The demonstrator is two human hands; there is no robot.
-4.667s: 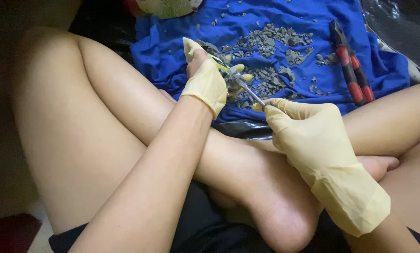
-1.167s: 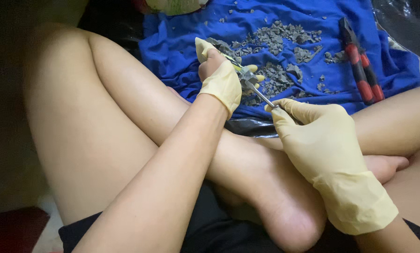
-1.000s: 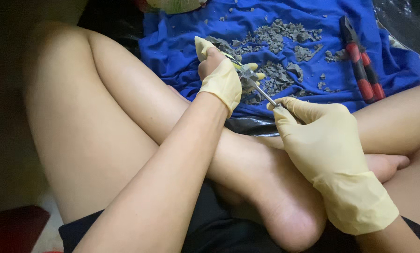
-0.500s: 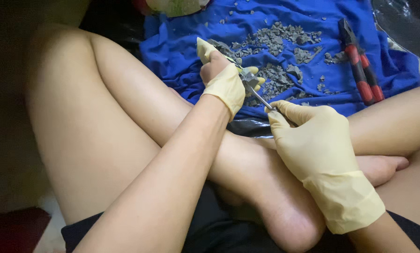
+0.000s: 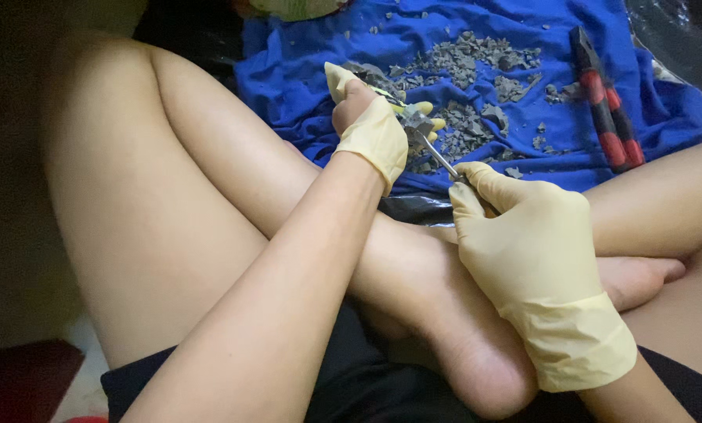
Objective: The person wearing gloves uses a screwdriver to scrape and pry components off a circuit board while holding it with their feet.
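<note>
The left hand [image 5: 376,129] pinches a small grey piece [image 5: 413,122] in its fingertips. Just below it, the right hand [image 5: 532,251] grips a thin metal tool [image 5: 438,157], tip touching that piece, above a blue cloth [image 5: 304,70].

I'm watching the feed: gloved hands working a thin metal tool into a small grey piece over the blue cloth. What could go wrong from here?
1. The thin metal tool in the right hand points at the left hand pinching the small grey piece; a slip could jab those fingers, and the left glove looks torn at the thumb.
2. Bare legs lie right under the work, so chips or the tip may hit skin.
3. Grey fragments could scatter off the blue cloth.
</note>
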